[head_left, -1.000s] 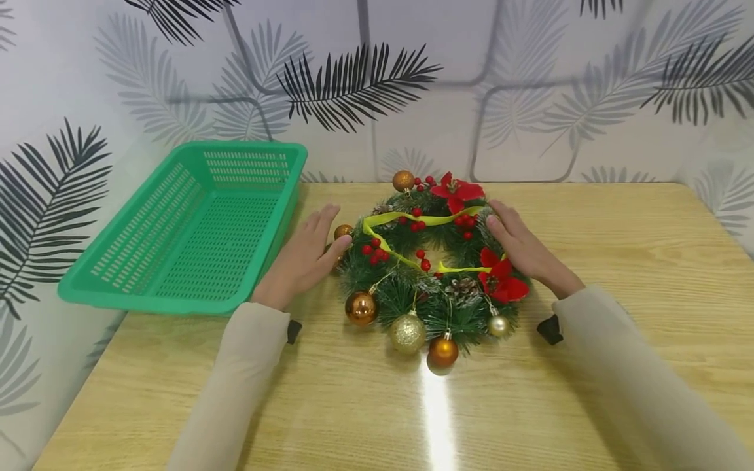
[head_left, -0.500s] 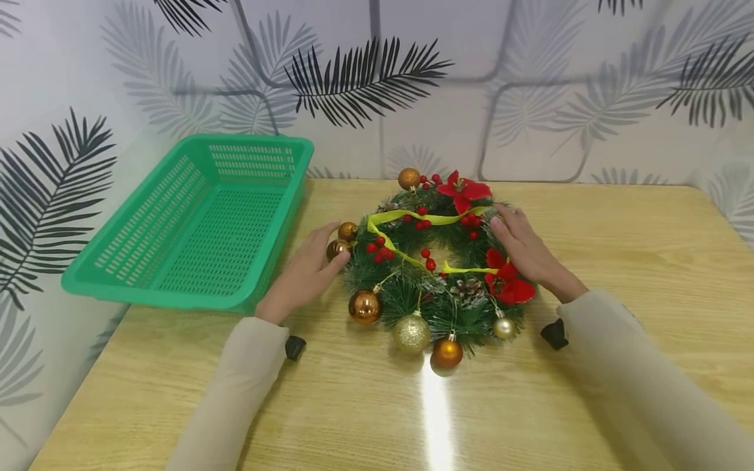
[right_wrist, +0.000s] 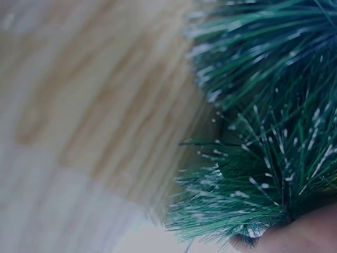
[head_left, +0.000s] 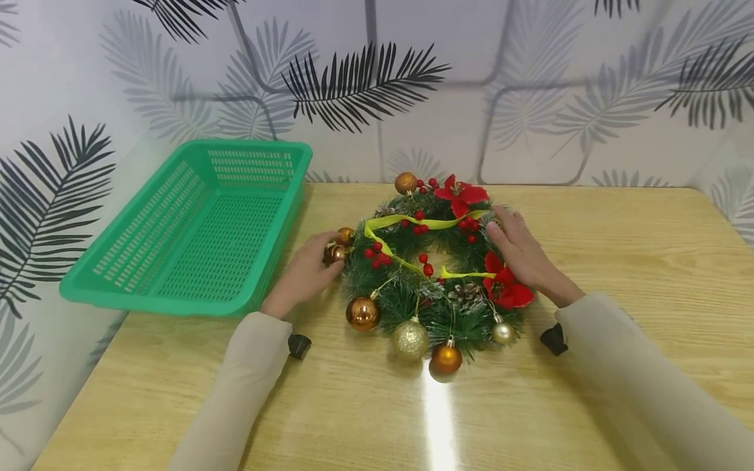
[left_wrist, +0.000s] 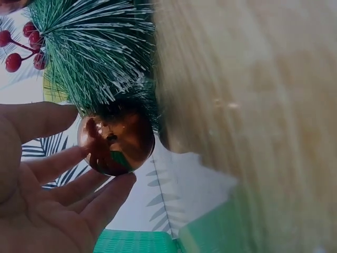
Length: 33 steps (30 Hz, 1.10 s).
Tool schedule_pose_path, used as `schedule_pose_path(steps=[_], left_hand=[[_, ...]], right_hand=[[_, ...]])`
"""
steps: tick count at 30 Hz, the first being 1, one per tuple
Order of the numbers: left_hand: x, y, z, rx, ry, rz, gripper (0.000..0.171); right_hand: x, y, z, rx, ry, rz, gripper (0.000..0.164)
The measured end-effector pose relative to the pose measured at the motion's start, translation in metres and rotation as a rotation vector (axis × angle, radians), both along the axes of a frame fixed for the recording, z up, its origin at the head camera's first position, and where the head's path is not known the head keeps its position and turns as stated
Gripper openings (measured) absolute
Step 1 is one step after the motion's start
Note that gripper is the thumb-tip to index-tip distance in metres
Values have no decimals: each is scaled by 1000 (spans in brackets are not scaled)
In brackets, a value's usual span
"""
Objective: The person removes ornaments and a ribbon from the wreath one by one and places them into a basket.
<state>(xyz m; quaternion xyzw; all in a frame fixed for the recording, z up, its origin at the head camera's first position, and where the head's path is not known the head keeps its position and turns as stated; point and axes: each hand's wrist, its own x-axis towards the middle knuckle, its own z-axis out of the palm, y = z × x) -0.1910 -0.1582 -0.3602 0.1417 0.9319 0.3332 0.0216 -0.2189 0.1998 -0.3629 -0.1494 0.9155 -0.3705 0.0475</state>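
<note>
A green wreath with red berries, red flowers and pinecones lies on the table, a loose yellow ribbon across it. My left hand is at its left side, fingers curled round a shiny copper Christmas ball; in the left wrist view the thumb lies above the ball and the fingers below. My right hand grips the wreath's right rim, thumb over the top, other fingertips partly hidden. More balls hang along the front edge: a copper one, a glittery gold one and an orange one.
A green plastic basket with slotted walls stands to the left, close to my left forearm. The wooden table meets a leaf-patterned wall at the back.
My left hand has closed from spread fingers beside the wreath to a curled hold on the copper ball. My right hand stays on the right rim; the wreath has hardly moved.
</note>
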Motion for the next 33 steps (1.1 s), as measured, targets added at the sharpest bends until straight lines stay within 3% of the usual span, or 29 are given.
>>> schedule_pose_path(steps=[7, 18, 28, 33], left_hand=[[-6, -1, -2, -19, -10, -3, 44], [-6, -2, -1, -4, -8, 8, 46], [-5, 0, 14, -1, 38, 23, 47], [-4, 3, 20, 7, 103, 11, 47]], right_hand=[[0, -1, 1, 11, 19, 1, 69], [1, 1, -1, 5, 16, 10, 68], [1, 1, 1, -4, 20, 3, 67], [-1, 2, -2, -1, 23, 7, 66]])
